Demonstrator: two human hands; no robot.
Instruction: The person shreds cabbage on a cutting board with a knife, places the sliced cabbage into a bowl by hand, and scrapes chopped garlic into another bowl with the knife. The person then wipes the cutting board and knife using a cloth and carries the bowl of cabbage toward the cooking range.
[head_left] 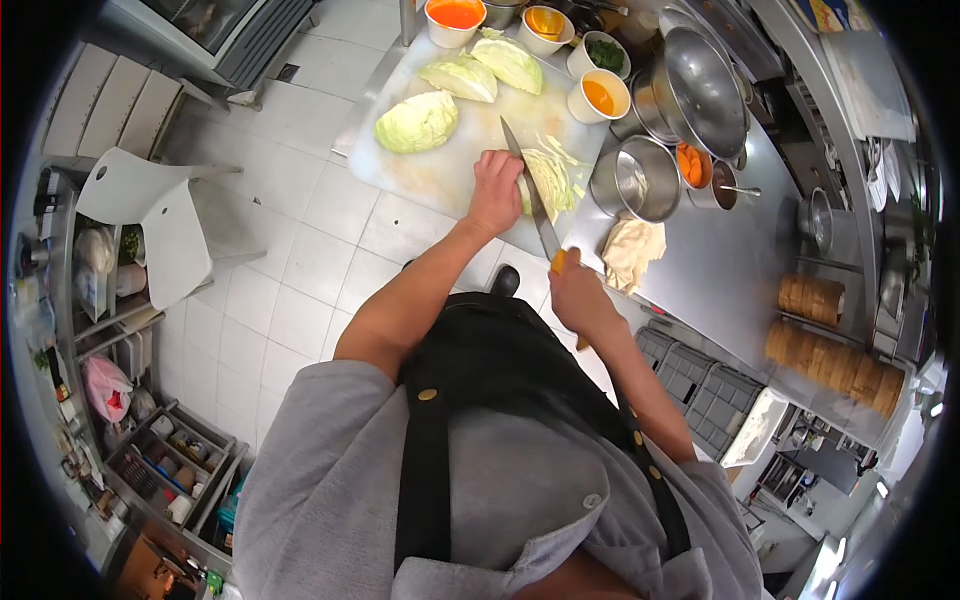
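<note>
Knife [539, 208] aslant, tip forward and left

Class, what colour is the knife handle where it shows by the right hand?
Yellow: the knife handle, best seen in the head view.

head view | faces down, forward | torso [500, 450] near | edges seemingly warped
</note>
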